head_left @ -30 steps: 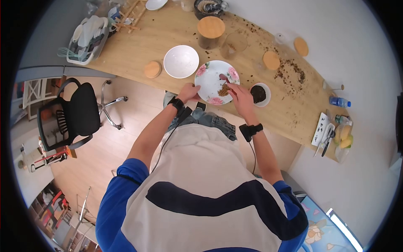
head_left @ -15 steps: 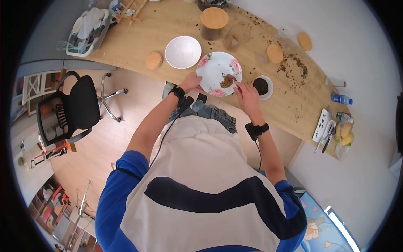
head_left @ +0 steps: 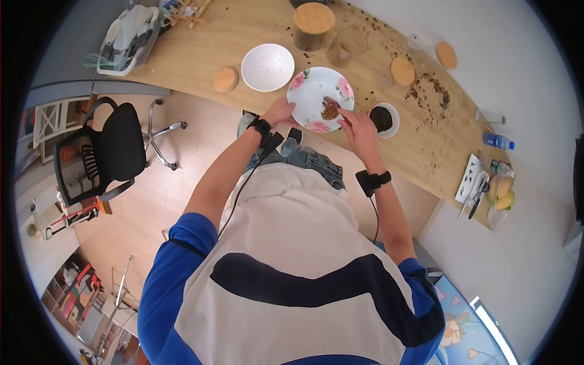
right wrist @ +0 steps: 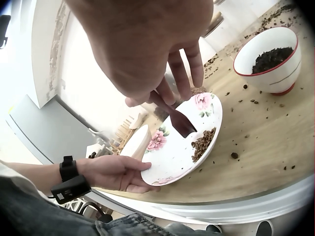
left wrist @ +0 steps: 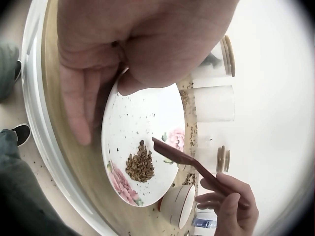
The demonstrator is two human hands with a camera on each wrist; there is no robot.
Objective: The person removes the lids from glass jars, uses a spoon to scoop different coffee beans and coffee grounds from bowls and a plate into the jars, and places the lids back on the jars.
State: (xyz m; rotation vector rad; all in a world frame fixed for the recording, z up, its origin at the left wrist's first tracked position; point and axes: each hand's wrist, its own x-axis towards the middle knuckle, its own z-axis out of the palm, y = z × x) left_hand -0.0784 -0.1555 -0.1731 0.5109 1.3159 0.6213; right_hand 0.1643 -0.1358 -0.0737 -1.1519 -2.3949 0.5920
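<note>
My left hand [head_left: 280, 112] holds the rim of a white plate with pink flowers [head_left: 307, 91], thumb over the edge and fingers reaching underneath. The plate tilts in the right wrist view. A heap of brown seed-like grains [left wrist: 140, 164] lies near its flowered near edge, with dark specks scattered around. Over the plate, my right hand [head_left: 363, 134] grips the handle of a reddish-brown scoop [left wrist: 179, 156]. Its flat, flared end hangs beside the heap and carries nothing visible. Right of the plate stands a small red-rimmed white bowl [right wrist: 278, 83] with dark dried leaves [right wrist: 270, 59] inside.
A larger white bowl [head_left: 267, 67] and a round wooden lid [head_left: 225, 79] sit left of the plate. Behind it stand a wooden-lidded jar [head_left: 313, 24] and a clear glass container [head_left: 347, 47]. Dark crumbs [head_left: 429, 94] litter the right side, with a blue bottle [head_left: 497, 141] beyond.
The scoop has gone from the middle of the plate down to the grains, then slightly back from them. The left hand keeps its grip on the rim. The head view has shifted a little.
</note>
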